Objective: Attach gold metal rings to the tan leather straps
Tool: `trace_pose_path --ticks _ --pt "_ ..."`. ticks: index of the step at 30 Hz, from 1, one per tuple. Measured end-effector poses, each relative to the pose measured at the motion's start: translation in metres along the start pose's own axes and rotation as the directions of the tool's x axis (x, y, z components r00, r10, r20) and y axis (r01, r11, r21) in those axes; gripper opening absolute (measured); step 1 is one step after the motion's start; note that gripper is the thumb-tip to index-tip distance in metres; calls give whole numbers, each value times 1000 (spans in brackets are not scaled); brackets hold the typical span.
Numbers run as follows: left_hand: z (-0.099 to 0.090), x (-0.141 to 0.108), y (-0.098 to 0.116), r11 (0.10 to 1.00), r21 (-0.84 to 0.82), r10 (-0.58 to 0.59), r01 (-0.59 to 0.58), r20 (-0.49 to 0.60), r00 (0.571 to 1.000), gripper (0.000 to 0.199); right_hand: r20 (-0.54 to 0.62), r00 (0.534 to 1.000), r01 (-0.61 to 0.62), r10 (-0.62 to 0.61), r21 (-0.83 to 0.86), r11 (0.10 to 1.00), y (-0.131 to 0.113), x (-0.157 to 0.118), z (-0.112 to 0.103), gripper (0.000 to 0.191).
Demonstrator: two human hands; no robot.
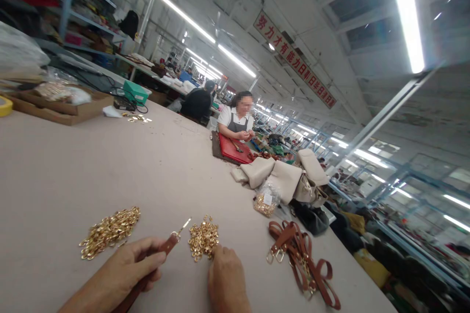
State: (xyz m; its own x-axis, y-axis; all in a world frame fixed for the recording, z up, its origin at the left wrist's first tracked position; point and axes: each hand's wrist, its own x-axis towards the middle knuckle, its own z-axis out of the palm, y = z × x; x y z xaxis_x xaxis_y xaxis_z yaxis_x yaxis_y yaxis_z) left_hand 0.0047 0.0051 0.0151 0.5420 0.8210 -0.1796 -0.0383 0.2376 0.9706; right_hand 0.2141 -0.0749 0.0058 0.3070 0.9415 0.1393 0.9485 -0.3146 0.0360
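My left hand (135, 269) is closed round a brown leather strap (171, 243), thumb on top. A gold metal piece (184, 225) sticks out from the strap's ring, pointing up and to the right. My right hand (228, 279) has its fingers bent down at the lower edge of a small pile of gold rings or studs (204, 238); its fingertips are hidden, and whether they hold a piece cannot be made out. To the left lies a larger heap of gold hardware (110, 231). Brown straps with metal buckles (301, 259) lie in a tangle at the right.
Cream bags (284, 181) and a plastic bag of gold pieces (267, 200) lie along the right side of the table (176, 181). Across it, a person leans over a red item (235, 149). A cardboard tray (73, 110) and green box (135, 93) stand back left.
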Motion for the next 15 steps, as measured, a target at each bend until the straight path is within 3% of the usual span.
trace_pose_path --ticks 4,15 --pt "1 0 -1 997 -63 -51 52 29 998 44 75 997 -33 36 -38 999 -6 3 -7 36" --pt "10 -16 20 996 -68 -49 50 15 999 28 116 992 61 -53 -61 996 1 4 -15 20"
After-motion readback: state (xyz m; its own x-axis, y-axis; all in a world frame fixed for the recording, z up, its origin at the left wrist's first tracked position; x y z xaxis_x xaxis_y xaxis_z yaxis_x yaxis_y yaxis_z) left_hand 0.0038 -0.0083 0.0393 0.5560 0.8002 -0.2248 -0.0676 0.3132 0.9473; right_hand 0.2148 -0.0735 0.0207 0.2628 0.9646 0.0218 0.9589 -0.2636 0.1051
